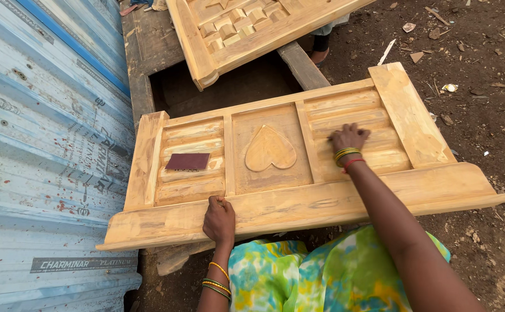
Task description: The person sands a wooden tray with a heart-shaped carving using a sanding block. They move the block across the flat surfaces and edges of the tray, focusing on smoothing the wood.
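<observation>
A pale wooden headboard panel (pixel 414 124) lies flat before me, with a carved heart (pixel 269 148) in its middle field and grooved fields on both sides. My left hand (pixel 219 220) grips the panel's near moulded edge. My right hand (pixel 348 137) presses flat on the right grooved field; anything under its palm is hidden. A dark red sheet of sandpaper (pixel 187 161) rests loose on the left grooved field, apart from both hands.
A second carved wooden panel (pixel 206 49) lies behind, on a dark wooden frame (pixel 300 63). Corrugated metal sheets (pixel 44 150) run along the left. Bare dirt with wood scraps (pixel 478 75) lies to the right. A person's foot (pixel 320 53) shows behind the far panel.
</observation>
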